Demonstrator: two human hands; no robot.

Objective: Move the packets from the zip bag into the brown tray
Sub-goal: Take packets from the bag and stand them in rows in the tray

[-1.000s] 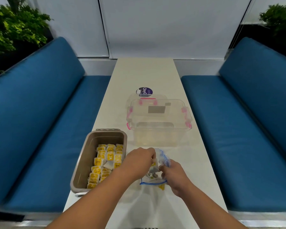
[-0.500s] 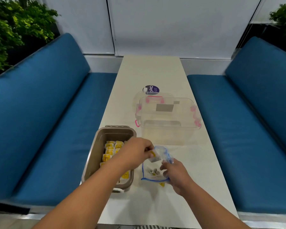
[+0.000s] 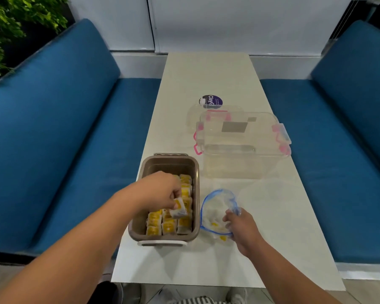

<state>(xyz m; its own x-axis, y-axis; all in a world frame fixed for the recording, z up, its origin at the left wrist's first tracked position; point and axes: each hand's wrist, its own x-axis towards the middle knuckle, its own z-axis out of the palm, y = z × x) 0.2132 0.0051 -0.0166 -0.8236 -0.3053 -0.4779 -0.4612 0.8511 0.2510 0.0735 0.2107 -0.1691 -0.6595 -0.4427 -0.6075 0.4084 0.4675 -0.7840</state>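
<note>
The brown tray (image 3: 167,162) sits at the table's left edge, with rows of yellow-and-white packets (image 3: 169,226) in it. My left hand (image 3: 160,189) hovers over the tray's middle, shut on one packet (image 3: 179,207) just above the rows. To the right of the tray lies the clear zip bag (image 3: 215,210) with a blue rim, its mouth held open. My right hand (image 3: 239,227) grips the bag's near right edge. A few packets remain inside the bag, partly hidden by the plastic.
A clear plastic storage box (image 3: 241,148) with pink latches stands behind the bag. Behind it lies a second clear container with a round purple-labelled item (image 3: 213,100). The white table (image 3: 208,71) runs between two blue benches. A green plant (image 3: 13,20) is at far left.
My left hand has carried a packet out of the bag and leftward over the tray. My right hand keeps hold of the bag. The camera has shifted.
</note>
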